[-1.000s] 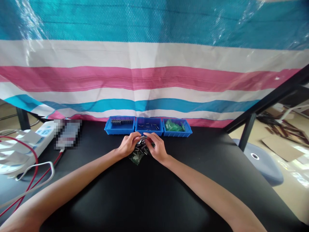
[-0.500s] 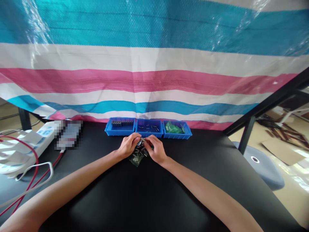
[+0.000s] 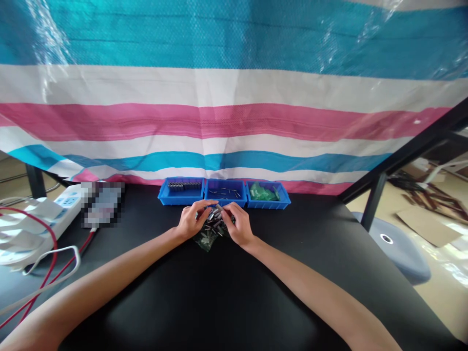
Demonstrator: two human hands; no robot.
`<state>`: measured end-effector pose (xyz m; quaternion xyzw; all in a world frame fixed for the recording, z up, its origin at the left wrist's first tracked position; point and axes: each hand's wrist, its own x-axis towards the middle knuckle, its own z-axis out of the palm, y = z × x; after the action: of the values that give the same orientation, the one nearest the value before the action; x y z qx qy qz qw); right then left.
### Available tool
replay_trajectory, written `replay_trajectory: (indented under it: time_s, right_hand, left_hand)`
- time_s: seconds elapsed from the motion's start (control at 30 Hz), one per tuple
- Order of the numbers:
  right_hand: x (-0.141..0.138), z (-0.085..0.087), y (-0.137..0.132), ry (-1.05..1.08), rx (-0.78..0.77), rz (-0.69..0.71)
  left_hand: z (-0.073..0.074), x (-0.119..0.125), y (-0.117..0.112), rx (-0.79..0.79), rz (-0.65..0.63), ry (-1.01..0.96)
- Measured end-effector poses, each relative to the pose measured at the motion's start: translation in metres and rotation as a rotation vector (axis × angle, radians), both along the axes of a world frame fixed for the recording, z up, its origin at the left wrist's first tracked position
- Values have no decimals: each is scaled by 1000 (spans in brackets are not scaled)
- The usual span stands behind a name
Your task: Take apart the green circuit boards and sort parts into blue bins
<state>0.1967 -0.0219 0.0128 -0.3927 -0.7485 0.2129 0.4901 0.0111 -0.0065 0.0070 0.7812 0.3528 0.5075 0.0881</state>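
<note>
Small metal pins [image 3: 216,225] lie in a loose heap on a clear plastic bag [image 3: 206,241], between my two hands on the black table. On the heap's left side is my left hand [image 3: 190,220], its index finger stretched over the top and its thumb apart, with nothing visible in its grasp. From the right my right hand [image 3: 238,225] reaches in, thumb and fingertips closed around the end of a short grey metal pin [image 3: 219,207]. Part of the heap is hidden by the fingers.
Behind the hands stand three joined blue bins: the left bin [image 3: 179,199] holds a row of metal cylinders, the middle bin [image 3: 224,199] some thin pins, the right bin [image 3: 270,204] green plastic bags. A power strip [image 3: 22,243] with cables is left; a striped sheet [image 3: 234,122] hangs behind.
My left thumb and index finger have spread apart, where both hands were close together at a small metal piece. More of the heap shows between the hands.
</note>
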Motion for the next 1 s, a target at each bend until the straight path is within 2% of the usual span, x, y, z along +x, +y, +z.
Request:
replay_trajectory:
  time_s: [0.27, 0.77, 1.0]
  right_hand:
    - [0, 0, 1, 47, 12, -48]
    - [-1, -3, 1, 64, 62, -58]
    - [0, -5, 1, 90, 58, -61]
  left_hand:
    - [-4, -2, 3, 105, 35, 20]
    - [-2, -2, 2, 75, -22, 42]
    - [-2, -2, 2, 91, -5, 58]
